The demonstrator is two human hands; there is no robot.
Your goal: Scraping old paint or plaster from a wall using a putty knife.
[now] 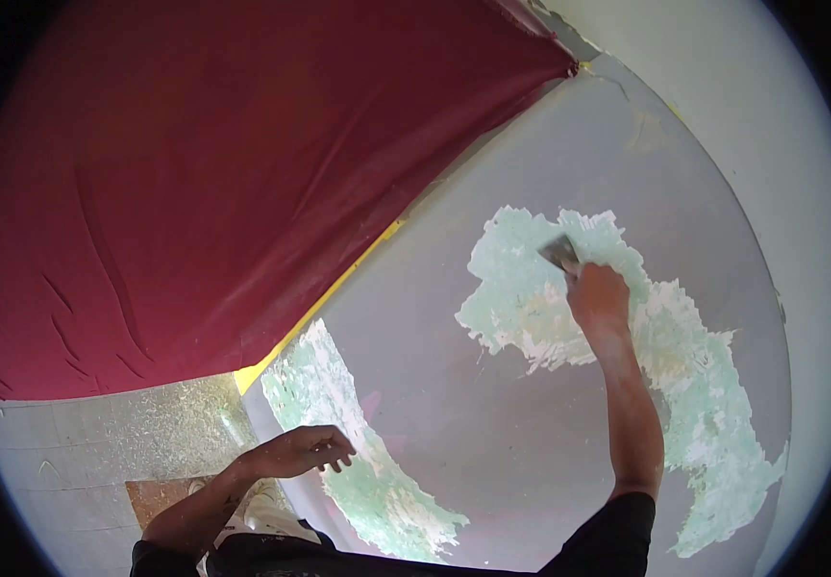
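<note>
My right hand [600, 296] is closed around a putty knife [558, 252], its broad blade slightly blurred. That blade lies over a pale green patch [507, 264] with ragged white edges on a large, smooth grey panel [521, 433]. The patch runs from the panel's middle down along its right side. Nothing shows in my left hand [305, 452], whose fingers are loosely bent and apart. It hovers by a second green-and-white patch [377, 500] at the panel's lower left; whether it touches the panel I cannot tell.
Dark red cloth [194, 192] covers the upper left, bordered by yellow tape [343, 284] along the panel. Pale specks litter the floor [175, 423], where a brown board [156, 497] lies near my left forearm. A pale surface [761, 125] curves past the panel's right edge.
</note>
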